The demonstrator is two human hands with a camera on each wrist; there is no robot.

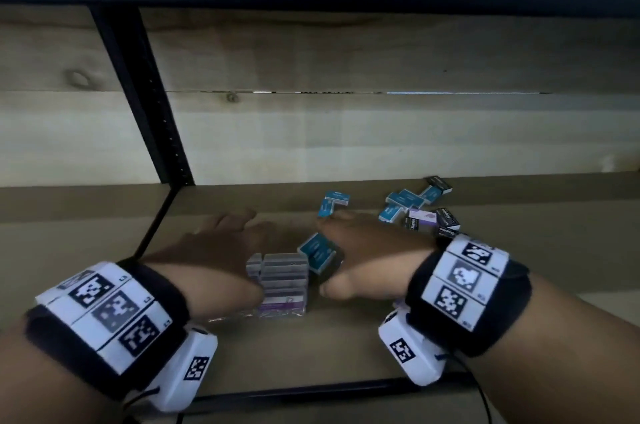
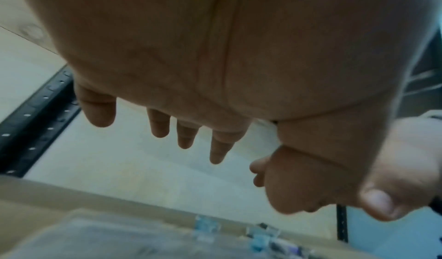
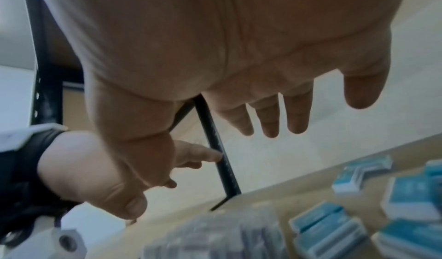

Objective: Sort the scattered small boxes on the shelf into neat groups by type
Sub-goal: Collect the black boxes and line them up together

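A neat row of purple-and-white boxes (image 1: 284,285) stands near the front of the brown shelf (image 1: 346,347). My left hand (image 1: 221,245) hovers palm down just left of that row, fingers straight and spread. My right hand (image 1: 362,245) is palm down on the row's right, over a tilted pair of blue boxes (image 1: 317,252). Both thumbs lie close to the row's sides; whether they touch it is unclear. The wrist views show the left hand (image 2: 215,55) and the right hand (image 3: 215,45) holding nothing. The purple row (image 3: 215,238) and the blue boxes (image 3: 327,227) are blurred.
Further back lie two blue boxes (image 1: 334,203). At the right sits a jumble of blue boxes (image 1: 405,203), black boxes (image 1: 448,219) and a purple box (image 1: 422,217). A black upright post (image 1: 149,105) stands at the left, before the wooden back wall (image 1: 381,60).
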